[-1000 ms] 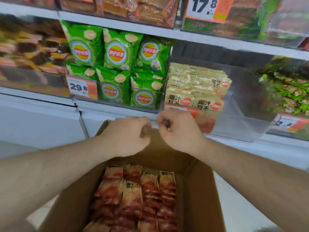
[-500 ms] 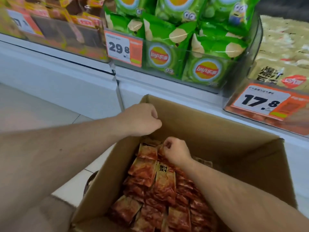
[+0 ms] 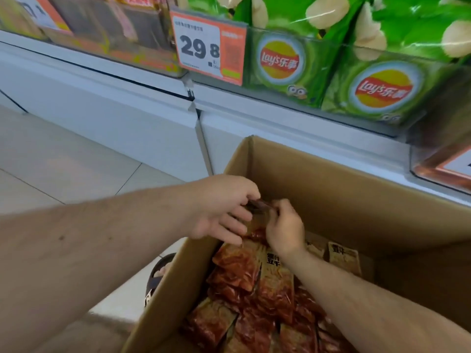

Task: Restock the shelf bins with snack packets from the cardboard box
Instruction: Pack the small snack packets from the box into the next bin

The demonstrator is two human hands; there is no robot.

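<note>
Upper left of frame: blurred shelf bin [image 3: 107, 34] of orange/yellow snack packs behind clear plastic, labels unreadable. Below it the white shelf base [image 3: 114, 108] runs across, then pale tiled floor [image 3: 63, 164] at mid left. Left forearm enters from the left edge; left hand [image 3: 219, 207] sits over the near-left top corner of the cardboard box [image 3: 344, 200], thumb and forefinger pinched on the top edge of a dark red snack packet [image 3: 260, 205], remaining fingers loosely spread and pointing down into the box. Upper centre: orange-and-white price tag [image 3: 207, 47] reading 29.8, clipped to the front of the clear bin holding green Lay's chip bags [image 3: 377, 87], which fill the upper right. Lower centre, just outside the box's left wall: a dark shoe [image 3: 156, 278] on the floor, partly hidden by the cardboard. Box is open-topped, takes up the lower right, stands right in front of the shelf base. Right hand [image 3: 285, 230] is inside the box just right of the left hand, fingers curled and gripping the same packet's top edge from the other side, so both hands are on one packet, lifted just above the pile. Under the hands: loose heap of red-brown snack packets [image 3: 254, 296] with black Chinese print; a few paler tan packets [image 3: 344, 258] lie against the far right of the heap. Far right edge: corner of another price tag [image 3: 451, 166], number cut off.
</note>
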